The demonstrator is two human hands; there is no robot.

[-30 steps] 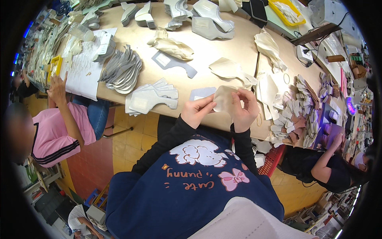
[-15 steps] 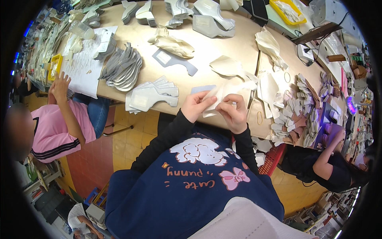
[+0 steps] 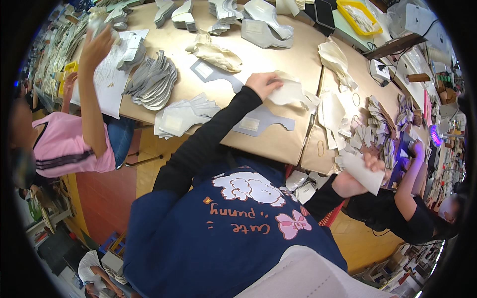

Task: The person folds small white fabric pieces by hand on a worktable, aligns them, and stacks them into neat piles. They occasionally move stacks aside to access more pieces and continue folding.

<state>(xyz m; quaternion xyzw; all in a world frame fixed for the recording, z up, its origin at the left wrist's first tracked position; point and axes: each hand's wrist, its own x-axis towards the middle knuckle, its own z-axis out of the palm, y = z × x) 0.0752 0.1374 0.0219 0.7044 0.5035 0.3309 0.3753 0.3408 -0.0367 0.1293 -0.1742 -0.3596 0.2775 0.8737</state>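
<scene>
In the head view, a long tan surface (image 3: 278, 59) is seen from above, covered with cut pieces. A fanned stack of grey pieces (image 3: 151, 82) lies toward its left edge, and a flatter pile of pale grey-white pieces (image 3: 181, 116) lies nearer the person. A grey cut-out with a white label (image 3: 258, 121) lies flat between that pile and the near edge, and a second grey cut-out (image 3: 211, 72) lies further up. A crumpled cream heap (image 3: 216, 52) is seen beyond it. On the right part of the surface, many small cream and brown pieces (image 3: 375, 129) are scattered, and a yellow tray (image 3: 360, 17) stands at the far edge. At the left, another person in a pink top (image 3: 64, 144) is seen with one arm raised over white sheets (image 3: 109, 74); at the right, a further person in black (image 3: 392, 213) sits low beside the surface.

The left hand (image 3: 263, 84) is reached forward across the surface on a black-sleeved arm, palm down, with the fingers closed over the edge of a cream-white piece (image 3: 293, 92) that rests on the surface just above the labelled cut-out. The right hand (image 3: 372, 166) is drawn out to the right, off the near edge of the surface, with the wrist bent; a flat white piece (image 3: 360, 171) is held pinched in it, tilted, clear of the surface and in front of the person in black.
</scene>
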